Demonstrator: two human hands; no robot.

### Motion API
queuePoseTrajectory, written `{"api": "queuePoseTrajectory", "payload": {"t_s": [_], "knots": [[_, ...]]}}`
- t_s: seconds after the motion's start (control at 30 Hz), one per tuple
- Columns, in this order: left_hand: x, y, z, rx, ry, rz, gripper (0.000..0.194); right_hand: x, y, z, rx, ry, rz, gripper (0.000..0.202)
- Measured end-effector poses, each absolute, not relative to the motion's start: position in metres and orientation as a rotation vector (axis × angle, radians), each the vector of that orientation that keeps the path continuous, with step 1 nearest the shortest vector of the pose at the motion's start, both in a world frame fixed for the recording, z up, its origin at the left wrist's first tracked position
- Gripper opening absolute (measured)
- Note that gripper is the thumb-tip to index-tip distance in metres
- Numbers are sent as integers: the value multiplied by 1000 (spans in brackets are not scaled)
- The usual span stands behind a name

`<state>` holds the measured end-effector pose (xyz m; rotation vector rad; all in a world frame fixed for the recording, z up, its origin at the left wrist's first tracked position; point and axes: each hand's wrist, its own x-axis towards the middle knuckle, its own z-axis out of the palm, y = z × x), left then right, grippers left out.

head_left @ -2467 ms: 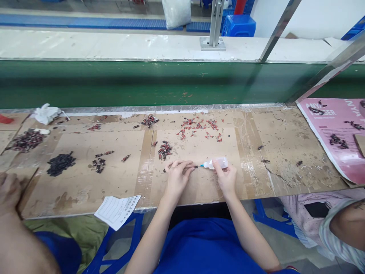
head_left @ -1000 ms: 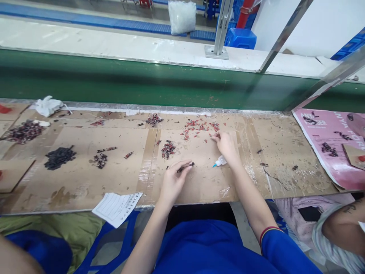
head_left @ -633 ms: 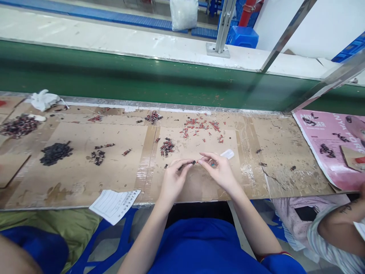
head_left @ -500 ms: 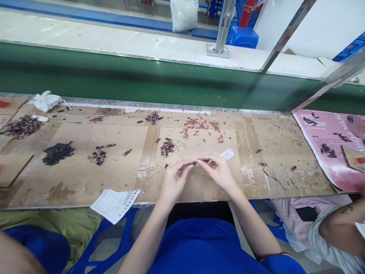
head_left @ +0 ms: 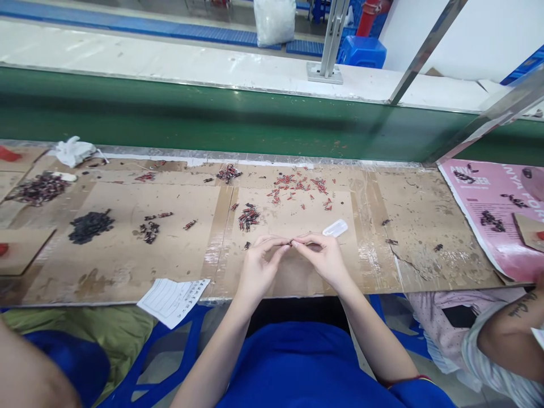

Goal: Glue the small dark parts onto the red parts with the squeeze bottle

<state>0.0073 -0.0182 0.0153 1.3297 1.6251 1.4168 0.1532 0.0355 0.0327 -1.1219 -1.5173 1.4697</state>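
My left hand [head_left: 264, 262] and my right hand [head_left: 323, 258] meet fingertip to fingertip above the cardboard. Pinched between them is a small dark part [head_left: 290, 243], mostly covered by the fingers, so its exact kind is unclear. Just beyond my left hand lies a heap of small red-and-black parts [head_left: 248, 217]. Farther off, loose small red pieces [head_left: 300, 182] are scattered. A translucent white plastic piece [head_left: 335, 228] rests beside my right hand's knuckles. One dark bit [head_left: 247, 245] sits left of my left fingers.
Cardboard [head_left: 178, 249] covers the bench. On the left are a black heap [head_left: 90, 226], a mixed pile [head_left: 38, 188], a white cloth bundle [head_left: 75, 151] and a paper slip [head_left: 173, 300]. A green belt [head_left: 170, 119] runs behind. People sit on both sides.
Both hands stay together in nearly the same place. The small part between the fingertips shows less than before, and the orange-red bit at the right fingertips is no longer visible.
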Motion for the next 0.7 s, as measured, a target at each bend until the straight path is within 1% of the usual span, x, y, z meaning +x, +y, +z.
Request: {"api": "queuePoseTrajectory", "payload": {"t_s": [0.27,0.37,0.43,0.47,0.53,0.63,0.7], "knots": [[13,-19,20,1264,1620,1387,14,154,34,33,-1094,-1482,1458,13],[16,-20,20,1229,1591,1368,15,154,35,31,-1110,-1476,1497,18],[11,-18,19,1223,1561,1329,17,158,36,30,-1156,-1478,1499,25],[4,-15,19,1233,1558,1309,18,162,36,30,-1214,-1471,1452,31],[-16,-7,17,1288,1615,1288,18,176,39,30,-1416,-1422,1225,46],[-54,10,12,1415,1932,1287,15,201,46,32,-1759,-1374,787,64],[-72,20,6,1487,2095,1198,11,213,51,32,-1915,-1448,654,73]]}}
